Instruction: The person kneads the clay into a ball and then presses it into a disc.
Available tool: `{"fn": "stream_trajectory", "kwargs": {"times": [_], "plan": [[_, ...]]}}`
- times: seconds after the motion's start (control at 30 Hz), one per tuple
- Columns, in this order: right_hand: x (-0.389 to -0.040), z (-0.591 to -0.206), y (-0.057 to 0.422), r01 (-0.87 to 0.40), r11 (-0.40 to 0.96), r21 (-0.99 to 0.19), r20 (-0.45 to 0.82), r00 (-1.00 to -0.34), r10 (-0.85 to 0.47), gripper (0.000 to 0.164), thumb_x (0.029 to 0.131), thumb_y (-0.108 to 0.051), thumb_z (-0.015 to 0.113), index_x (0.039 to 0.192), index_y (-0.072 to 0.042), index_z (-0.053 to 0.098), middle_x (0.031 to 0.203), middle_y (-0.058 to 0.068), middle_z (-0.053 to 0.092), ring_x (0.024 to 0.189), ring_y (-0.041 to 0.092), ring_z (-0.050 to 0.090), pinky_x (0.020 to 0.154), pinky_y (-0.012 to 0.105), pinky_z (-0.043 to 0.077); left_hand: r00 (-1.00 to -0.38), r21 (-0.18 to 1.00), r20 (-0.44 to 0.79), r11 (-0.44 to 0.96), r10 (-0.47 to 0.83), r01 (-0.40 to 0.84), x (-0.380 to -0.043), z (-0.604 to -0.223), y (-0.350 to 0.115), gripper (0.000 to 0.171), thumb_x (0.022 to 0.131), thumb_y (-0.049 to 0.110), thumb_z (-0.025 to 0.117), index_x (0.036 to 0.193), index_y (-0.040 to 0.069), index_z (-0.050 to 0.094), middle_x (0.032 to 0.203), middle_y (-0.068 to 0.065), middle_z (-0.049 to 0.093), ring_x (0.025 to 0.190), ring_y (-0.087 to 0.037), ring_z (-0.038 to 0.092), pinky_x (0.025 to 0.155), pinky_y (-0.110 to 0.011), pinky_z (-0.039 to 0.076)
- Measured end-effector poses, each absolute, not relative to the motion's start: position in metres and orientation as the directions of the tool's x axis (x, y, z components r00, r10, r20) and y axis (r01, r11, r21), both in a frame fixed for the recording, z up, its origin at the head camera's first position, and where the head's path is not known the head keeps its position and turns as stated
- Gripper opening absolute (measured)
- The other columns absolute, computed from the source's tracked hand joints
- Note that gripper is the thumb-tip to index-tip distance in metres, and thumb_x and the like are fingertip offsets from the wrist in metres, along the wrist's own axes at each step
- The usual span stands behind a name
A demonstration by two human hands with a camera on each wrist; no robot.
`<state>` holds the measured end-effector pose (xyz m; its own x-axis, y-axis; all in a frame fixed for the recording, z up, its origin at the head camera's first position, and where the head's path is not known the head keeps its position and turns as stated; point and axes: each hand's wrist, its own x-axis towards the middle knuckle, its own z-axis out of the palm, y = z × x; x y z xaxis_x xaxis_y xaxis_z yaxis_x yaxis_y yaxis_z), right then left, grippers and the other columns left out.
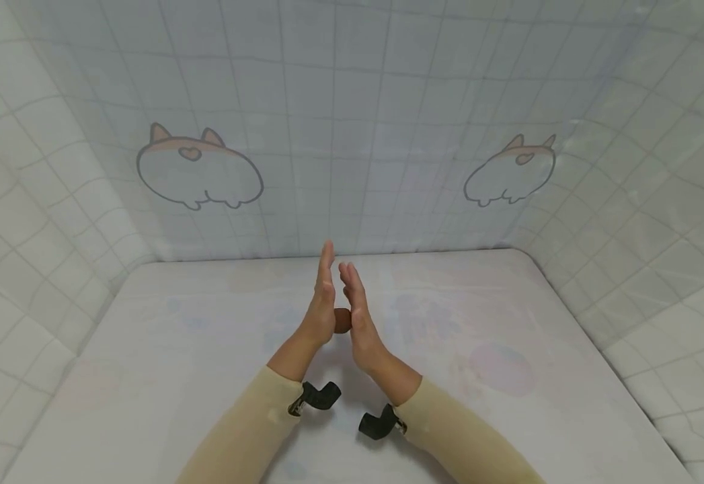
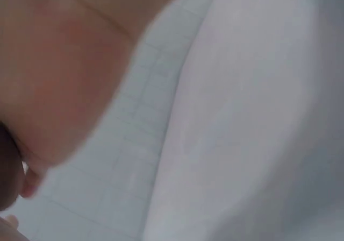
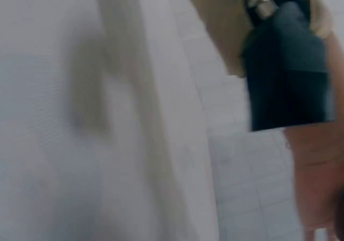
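Note:
A small, rounded brown lump (image 1: 342,320) sits between the two palms, above the white tabletop. My left hand (image 1: 320,314) presses its palm to the lump from the left, fingers straight and pointing away. From the other side my right hand (image 1: 364,329) faces it, its palm against the lump and its fingers extended. The fingertips lean toward each other with a narrow gap between them. In the left wrist view, the heel of the left hand (image 2: 59,85) fills the upper left, and the dark lump (image 2: 8,171) shows at the left edge.
The white tabletop (image 1: 176,376) has faint pastel prints. A white grid-patterned curtain (image 1: 339,168) with cartoon animal drawings encloses the back and sides. Black wrist cameras (image 1: 323,395) stick out from the cream sleeves (image 1: 243,430) below the hands.

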<state>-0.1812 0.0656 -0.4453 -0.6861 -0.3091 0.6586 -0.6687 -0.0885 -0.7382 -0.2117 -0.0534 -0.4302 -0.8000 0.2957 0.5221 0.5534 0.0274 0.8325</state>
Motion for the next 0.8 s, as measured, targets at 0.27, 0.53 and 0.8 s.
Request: {"fn": "stream_trajectory", "kwargs": {"times": [0.27, 0.53, 0.8], "plan": [[-0.180, -0.430, 0.069, -0.727, -0.078, -0.682, 0.717, -0.643, -0.268, 0.087, 0.102, -0.067, 0.012, 0.159, -0.002, -0.004, 0.163, 0.027, 0.008, 0.152, 0.037, 0.008, 0.120, 0.049, 0.010, -0.830, 0.847, 0.443, 0.144, 0.340, 0.512, -0.208, -0.444, -0.054, 0.101, 0.089, 0.082, 0.003, 0.161, 0.012, -0.003, 0.168, -0.007, -0.005, 0.153, -0.029, -0.006, 0.111, -0.071, -0.002], [-0.188, -0.421, 0.069, -0.749, 0.037, -0.661, 0.723, -0.649, -0.237, 0.091, 0.101, -0.069, 0.013, 0.159, 0.001, 0.001, 0.163, 0.025, 0.009, 0.152, 0.033, 0.011, 0.120, 0.050, 0.012, -0.832, 0.858, 0.426, 0.133, 0.356, 0.496, -0.198, -0.454, -0.053, 0.095, 0.092, 0.079, 0.004, 0.162, 0.013, -0.002, 0.168, -0.008, -0.003, 0.152, -0.034, 0.004, 0.110, -0.073, 0.005], [-0.205, -0.421, 0.072, -0.678, 0.106, -0.727, 0.650, -0.730, -0.211, 0.094, 0.096, -0.077, 0.016, 0.161, -0.011, -0.001, 0.167, 0.010, 0.003, 0.153, 0.025, 0.004, 0.117, 0.062, 0.007, -0.803, 0.872, 0.425, 0.050, 0.419, 0.487, -0.185, -0.454, -0.052, 0.087, 0.095, 0.076, 0.004, 0.162, 0.021, -0.005, 0.168, -0.006, -0.004, 0.152, -0.034, 0.005, 0.109, -0.074, 0.009]]}}
